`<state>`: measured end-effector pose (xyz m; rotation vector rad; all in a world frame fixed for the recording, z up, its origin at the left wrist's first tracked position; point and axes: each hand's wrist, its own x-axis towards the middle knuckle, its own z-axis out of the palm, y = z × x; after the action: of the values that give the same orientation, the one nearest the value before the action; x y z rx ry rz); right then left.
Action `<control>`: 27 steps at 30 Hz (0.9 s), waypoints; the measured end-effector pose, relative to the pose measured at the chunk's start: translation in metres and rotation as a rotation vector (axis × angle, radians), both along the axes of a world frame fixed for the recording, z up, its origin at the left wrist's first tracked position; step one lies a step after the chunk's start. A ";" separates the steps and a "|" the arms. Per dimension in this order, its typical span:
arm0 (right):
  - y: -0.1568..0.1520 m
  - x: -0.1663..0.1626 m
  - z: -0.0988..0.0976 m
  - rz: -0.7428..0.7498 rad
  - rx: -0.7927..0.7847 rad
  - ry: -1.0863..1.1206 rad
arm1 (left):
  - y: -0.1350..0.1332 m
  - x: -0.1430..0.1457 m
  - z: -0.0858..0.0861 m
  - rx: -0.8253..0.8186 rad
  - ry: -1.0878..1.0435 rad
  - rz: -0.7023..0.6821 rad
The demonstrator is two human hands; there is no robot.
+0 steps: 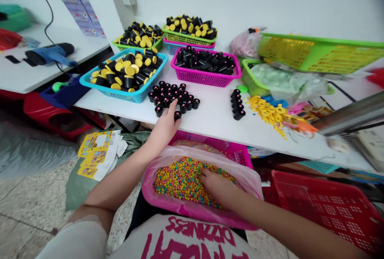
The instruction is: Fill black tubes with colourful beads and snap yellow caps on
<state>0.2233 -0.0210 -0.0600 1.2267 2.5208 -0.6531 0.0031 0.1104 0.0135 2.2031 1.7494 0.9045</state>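
My left hand [164, 125] reaches up to the white table's front edge, its fingertips closed around one small black tube [177, 115] at the near side of a cluster of upright black tubes [173, 95]. My right hand [216, 187] is down in a pink bag-lined basket [237, 154] on my lap, fingers curled and buried in small multicoloured beads [180, 179]. A short row of black tubes [237, 105] stands further right on the table [216, 119].
Behind the cluster stand a blue basket [99, 87] of yellow-capped black tubes, a pink basket [207, 77] of black tubes, and further green baskets. Yellow rings [268, 111] lie right. A red crate [327, 207] is at lower right, printed cards [96, 153] on the floor.
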 end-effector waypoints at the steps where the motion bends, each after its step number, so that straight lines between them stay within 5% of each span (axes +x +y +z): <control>1: 0.001 -0.005 -0.003 0.025 0.013 0.004 | 0.009 0.005 -0.002 -0.010 0.020 0.002; 6: 0.009 -0.019 -0.007 0.096 0.004 0.057 | 0.034 0.021 -0.003 -0.099 0.191 0.073; 13: 0.015 -0.010 -0.016 0.038 -0.045 0.192 | 0.002 0.030 0.017 0.116 0.207 -0.047; 19: 0.023 -0.008 -0.022 0.043 -0.133 0.247 | 0.027 0.131 0.018 -0.118 0.025 -0.497; 23: 0.026 -0.005 -0.027 0.016 -0.138 0.328 | 0.063 0.194 -0.003 -0.203 -0.070 -0.427; 27: 0.029 0.001 -0.027 0.001 -0.140 0.392 | 0.067 0.204 -0.006 -0.230 -0.148 -0.407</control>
<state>0.2245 0.0075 -0.0874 1.1399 2.7198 -1.1476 0.2074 0.1777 0.0075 2.1618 1.2068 0.7081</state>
